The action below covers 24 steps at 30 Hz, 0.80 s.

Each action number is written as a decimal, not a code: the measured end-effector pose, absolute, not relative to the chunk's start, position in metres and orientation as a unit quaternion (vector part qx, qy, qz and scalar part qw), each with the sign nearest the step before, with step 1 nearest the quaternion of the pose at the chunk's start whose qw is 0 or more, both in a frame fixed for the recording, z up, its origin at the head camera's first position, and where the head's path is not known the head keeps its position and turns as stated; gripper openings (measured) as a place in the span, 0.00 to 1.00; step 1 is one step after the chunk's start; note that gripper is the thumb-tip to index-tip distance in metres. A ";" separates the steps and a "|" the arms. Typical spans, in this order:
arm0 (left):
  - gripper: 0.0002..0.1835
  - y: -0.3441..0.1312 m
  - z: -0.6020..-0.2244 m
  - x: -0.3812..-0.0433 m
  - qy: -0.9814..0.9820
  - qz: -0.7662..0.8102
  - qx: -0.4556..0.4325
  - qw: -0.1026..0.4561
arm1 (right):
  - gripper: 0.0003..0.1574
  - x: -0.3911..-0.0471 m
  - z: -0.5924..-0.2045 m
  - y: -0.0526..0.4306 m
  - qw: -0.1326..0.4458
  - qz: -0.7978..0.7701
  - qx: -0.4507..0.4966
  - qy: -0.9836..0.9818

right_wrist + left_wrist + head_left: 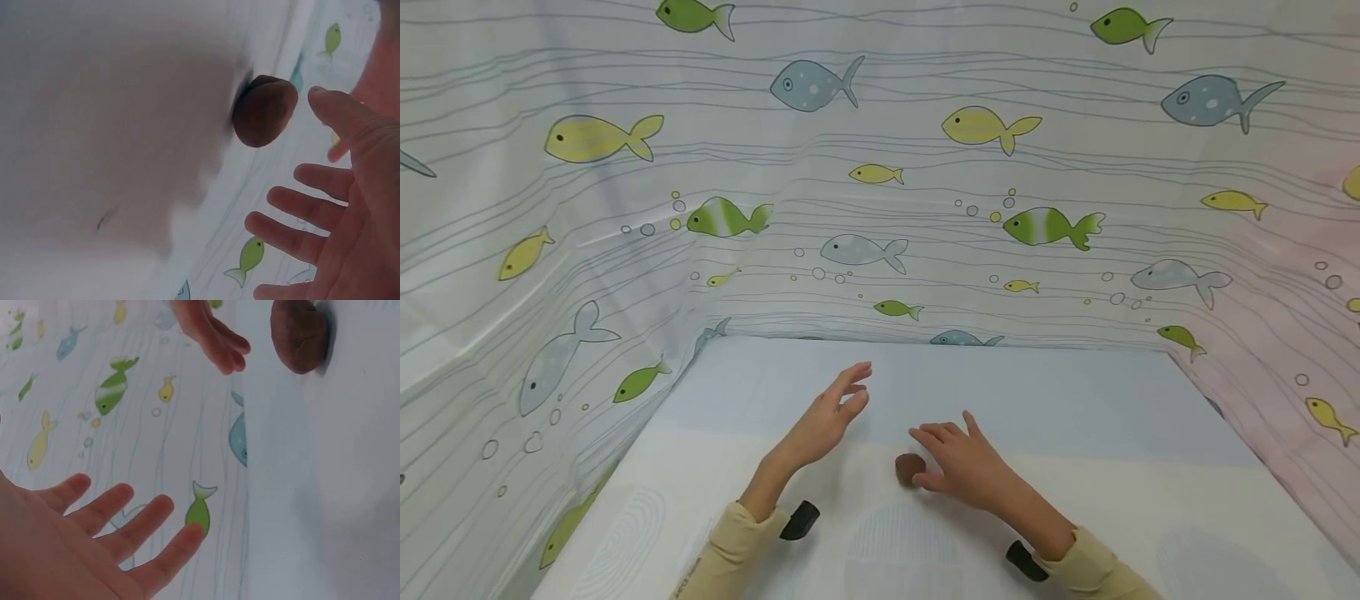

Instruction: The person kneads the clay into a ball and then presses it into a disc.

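Note:
A small brown lump (910, 470), rounded like a ball of modelling clay, lies on the table between the two hands. In the left wrist view a crease runs across the lump (300, 336). My right hand (966, 467) hovers beside it with spread fingers; the thumb tip comes close to the lump (265, 112) in the right wrist view, with a gap between them. Farther to the left, my left hand (820, 425) is raised above the table, holding nothing. Its fingers (144, 528) are spread and nearly straight in the left wrist view.
The table (1075, 517) has a pale cover with a blue band along the far side and faint arch patterns. A fish-print curtain (925, 217) surrounds its back and sides. Black wrist mounts (801, 521) sit at both cream sleeves (730, 542).

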<state>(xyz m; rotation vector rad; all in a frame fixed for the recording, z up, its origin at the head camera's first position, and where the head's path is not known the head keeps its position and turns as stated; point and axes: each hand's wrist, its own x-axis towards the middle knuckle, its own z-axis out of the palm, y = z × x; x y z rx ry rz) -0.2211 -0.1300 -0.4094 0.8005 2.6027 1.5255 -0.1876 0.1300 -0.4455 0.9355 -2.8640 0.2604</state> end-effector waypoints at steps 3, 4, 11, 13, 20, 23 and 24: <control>0.29 -0.131 -0.410 -0.220 0.829 0.497 0.258 0.014 | 0.40 -0.186 -0.448 0.125 0.053 0.094 0.312 -0.944; 0.29 -0.132 -0.410 -0.220 0.829 0.497 0.257 0.014 | 0.40 -0.186 -0.448 0.123 0.052 0.095 0.311 -0.944; 0.29 -0.134 -0.411 -0.218 0.830 0.498 0.251 0.012 | 0.39 -0.186 -0.452 0.118 0.050 0.085 0.307 -0.947; 0.29 -0.133 -0.411 -0.218 0.831 0.497 0.251 0.013 | 0.37 -0.186 -0.453 0.117 0.050 0.075 0.306 -0.948; 0.28 -0.133 -0.411 -0.216 0.834 0.493 0.248 0.011 | 0.28 -0.186 -0.459 0.112 0.059 0.044 0.313 -0.947; 0.28 -0.133 -0.412 -0.216 0.832 0.495 0.251 0.011 | 0.28 -0.186 -0.459 0.112 0.066 0.042 0.310 -0.947; 0.28 -0.133 -0.412 -0.216 0.831 0.496 0.253 0.012 | 0.28 -0.187 -0.459 0.113 0.072 0.046 0.311 -0.947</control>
